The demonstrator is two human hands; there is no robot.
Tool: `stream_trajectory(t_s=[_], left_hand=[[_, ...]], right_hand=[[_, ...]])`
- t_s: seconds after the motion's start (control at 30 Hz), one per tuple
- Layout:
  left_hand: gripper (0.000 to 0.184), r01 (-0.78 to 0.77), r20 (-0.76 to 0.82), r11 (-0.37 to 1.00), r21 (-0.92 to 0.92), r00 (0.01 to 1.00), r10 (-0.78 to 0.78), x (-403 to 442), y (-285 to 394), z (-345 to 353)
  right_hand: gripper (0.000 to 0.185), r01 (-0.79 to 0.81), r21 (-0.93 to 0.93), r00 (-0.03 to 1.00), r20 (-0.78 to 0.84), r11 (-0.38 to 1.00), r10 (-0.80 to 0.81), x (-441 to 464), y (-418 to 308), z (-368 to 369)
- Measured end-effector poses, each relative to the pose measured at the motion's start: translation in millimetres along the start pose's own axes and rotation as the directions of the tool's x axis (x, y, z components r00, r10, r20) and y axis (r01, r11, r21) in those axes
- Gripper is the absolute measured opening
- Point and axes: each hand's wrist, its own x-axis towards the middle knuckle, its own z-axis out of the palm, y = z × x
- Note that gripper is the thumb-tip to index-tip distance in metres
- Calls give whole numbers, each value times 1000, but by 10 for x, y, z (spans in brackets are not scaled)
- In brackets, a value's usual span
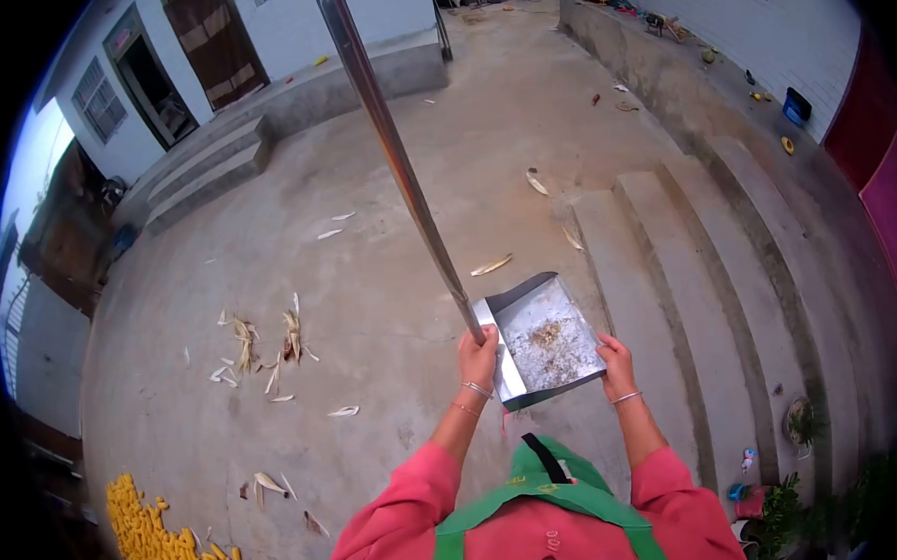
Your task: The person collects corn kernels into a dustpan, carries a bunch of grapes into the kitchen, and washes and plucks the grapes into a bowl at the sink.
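A metal dustpan [548,338] with a long shiny pole [398,152] is held up in front of my body. Its tray carries pale flakes and a small brownish heap of debris. My left hand [479,355] is wrapped round the lower end of the pole, at the tray's left edge. On the opposite side, my right hand [616,361] grips the tray's right edge, thumb near the rim. Both wrists wear bracelets.
Corn husks [291,335] lie scattered on the concrete yard [369,283]. Yellow corn cobs [170,542] are heaped at the lower left. Concrete steps [658,271] run along the right, with potted plants [801,423] near them. More steps [209,175] stand by the left building.
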Motion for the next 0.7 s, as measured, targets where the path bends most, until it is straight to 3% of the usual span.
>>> stream_trajectory(t_s=[0.13, 0.17, 0.2, 0.3, 0.4, 0.5, 0.57, 0.7], left_hand=[[18, -27, -82, 999, 34, 996, 29, 1564, 273, 168], [18, -18, -128, 1000, 14, 992, 20, 1895, 378, 154], [18, -91, -162, 991, 93, 981, 105, 2294, 335, 71], [18, -8, -232, 999, 50, 973, 20, 3167, 767, -26], [17, -52, -344, 997, 61, 936, 70, 4065, 736, -122], [17, -53, -351, 999, -2, 935, 49, 5085, 708, -2], [17, 31, -318, 999, -9, 947, -33, 5831, 673, 134], [17, -36, -217, 994, 98, 974, 57, 7565, 678, 778]], right_hand=[[34, 66, -110, 998, 14, 992, -65, 1635, -101, 774], [34, 47, -106, 999, 31, 993, -44, 1980, -107, 1033], [33, 27, -130, 996, 82, 991, -16, 2283, -204, 1313], [31, 45, -242, 987, 162, 969, -5, 3213, -400, 2037], [32, -5, -218, 973, 224, 976, 55, 4026, -501, 2736], [32, -53, -216, 962, 251, 975, 108, 5025, -508, 3228], [32, -24, -207, 967, 242, 978, 75, 5735, -523, 3436], [31, -17, -188, 996, 78, 982, 32, 7064, -872, 3661]])
